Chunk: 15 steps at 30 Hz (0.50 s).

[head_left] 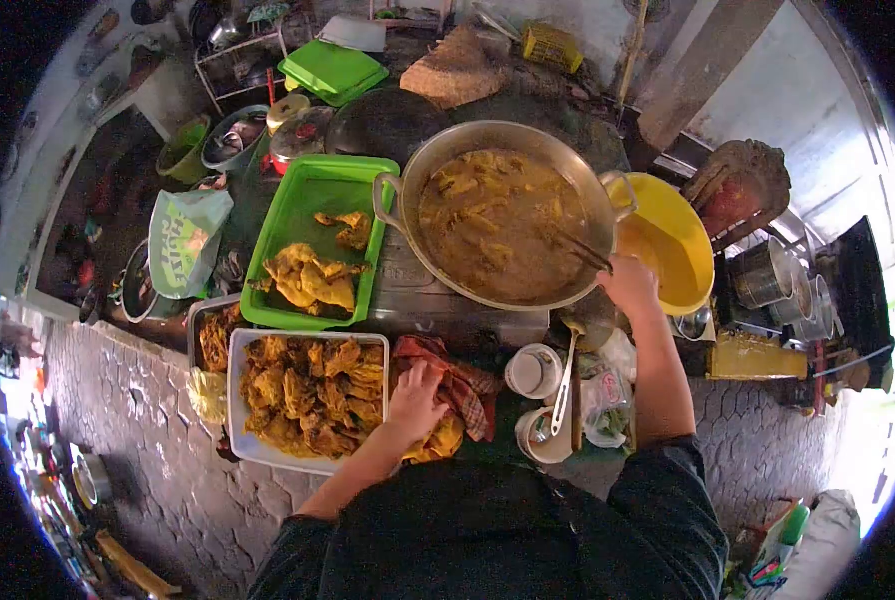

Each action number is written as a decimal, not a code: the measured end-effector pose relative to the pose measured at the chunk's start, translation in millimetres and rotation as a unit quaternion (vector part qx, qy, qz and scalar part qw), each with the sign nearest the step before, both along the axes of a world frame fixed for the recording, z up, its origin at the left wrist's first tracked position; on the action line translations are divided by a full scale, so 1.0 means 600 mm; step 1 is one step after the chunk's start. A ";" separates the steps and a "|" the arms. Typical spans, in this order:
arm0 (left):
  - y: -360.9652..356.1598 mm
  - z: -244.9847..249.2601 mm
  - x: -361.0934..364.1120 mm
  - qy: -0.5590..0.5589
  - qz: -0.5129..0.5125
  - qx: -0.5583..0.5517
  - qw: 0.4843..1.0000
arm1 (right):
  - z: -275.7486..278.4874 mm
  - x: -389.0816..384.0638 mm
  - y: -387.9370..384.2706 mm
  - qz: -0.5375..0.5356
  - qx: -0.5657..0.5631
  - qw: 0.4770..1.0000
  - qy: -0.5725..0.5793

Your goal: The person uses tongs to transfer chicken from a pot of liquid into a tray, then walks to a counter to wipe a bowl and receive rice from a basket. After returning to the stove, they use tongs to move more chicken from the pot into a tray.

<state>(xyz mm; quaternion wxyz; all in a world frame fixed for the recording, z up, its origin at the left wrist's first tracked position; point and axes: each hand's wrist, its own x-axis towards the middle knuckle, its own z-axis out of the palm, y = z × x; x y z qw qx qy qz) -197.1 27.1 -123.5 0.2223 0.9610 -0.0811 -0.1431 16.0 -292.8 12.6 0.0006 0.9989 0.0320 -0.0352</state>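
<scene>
My right hand (631, 285) is closed around a dark, stick-like cooking utensil (586, 252), whose far end dips into the broth; its exact kind is hard to make out. The wide two-handled metal pot (415, 245) holds brown liquid with yellowish chicken pieces (483, 205). My left hand (418, 402) rests on a red checked cloth (465, 383) with its fingers apart. Left of that hand is a white tub (238, 425) heaped with cooked chicken (313, 395). Behind it, a green tray (313, 170) carries a whole yellow chicken (313, 280) and a smaller piece.
A yellow basin (696, 240) stands right of the pot. Near me are a white slotted spoon (566, 385), a white container (534, 370) and a plastic bag with green leaves (606, 410). A green lid (335, 70) lies at the back. Metal pots (768, 275) sit far right.
</scene>
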 end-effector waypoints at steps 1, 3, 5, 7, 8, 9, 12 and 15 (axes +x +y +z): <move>-0.018 -0.010 -0.007 0.053 0.019 0.052 0.997 | 0.008 -0.002 -0.010 0.008 0.002 1.000 -0.002; -0.034 -0.031 -0.010 0.094 0.032 0.097 0.990 | 0.020 -0.002 -0.042 0.010 0.019 1.000 0.019; -0.031 -0.038 -0.009 0.211 0.060 0.098 0.971 | 0.022 -0.005 -0.080 0.012 0.034 0.999 0.041; -0.022 -0.077 -0.015 0.219 0.058 0.121 0.966 | 0.015 -0.008 -0.113 0.024 0.111 0.993 0.037; -0.017 -0.093 -0.018 0.245 0.069 0.116 0.960 | 0.009 -0.009 -0.122 0.029 0.110 0.993 0.037; -0.015 -0.104 -0.019 0.270 0.079 0.111 0.953 | 0.007 -0.012 -0.126 0.043 0.143 0.989 0.001; -0.026 -0.127 -0.017 0.265 0.082 0.124 0.953 | 0.012 -0.007 -0.127 0.054 0.155 0.986 -0.013; -0.030 -0.142 -0.011 0.263 0.064 0.144 0.952 | -0.011 0.018 -0.119 0.076 0.091 0.993 0.014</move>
